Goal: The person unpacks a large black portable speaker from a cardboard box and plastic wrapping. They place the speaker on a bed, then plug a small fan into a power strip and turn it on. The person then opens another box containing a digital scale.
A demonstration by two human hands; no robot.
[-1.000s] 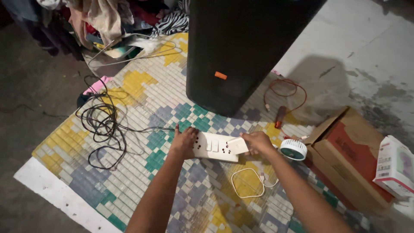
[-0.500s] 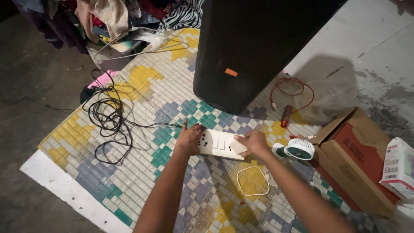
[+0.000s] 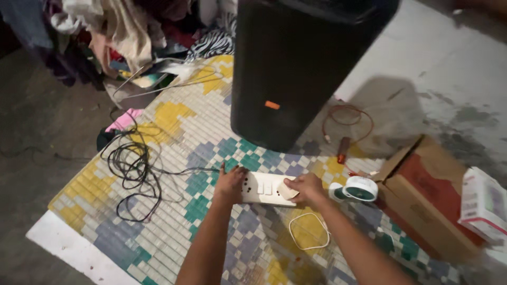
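At nine o'clock from the hands a tangle of black cable (image 3: 129,169) lies loose on the mat (image 3: 174,126), one strand running toward three o'clock until it meets the left end of the socket board (image 3: 262,188). The mat is woven of small pale tiles with yellow, green and lilac patches, flat and ribbed.

The left hand (image 3: 229,184) is closed over the left end of the board, fingers draped across its top edge, pinning it to the mat. The board is a white, hard plastic slab, its long axis running nine to three o'clock between the two hands, with dark round socket holes near the left hand and flat rocker switches in the middle.

The right hand (image 3: 306,188) grips a small white plug block (image 3: 288,191), pressed against the right end of the board; whether it is seated in the socket cannot be told. This hand is the nearer one to that end, and the block sits at about nine o'clock from its palm.

At six o'clock from the right hand a thin white cord (image 3: 309,231) curls in a loop. At three o'clock stands a small round white fan (image 3: 359,189), beyond it an open brown cardboard box (image 3: 428,200). At twelve o'clock rises a tall black speaker (image 3: 296,63), matt and smooth.
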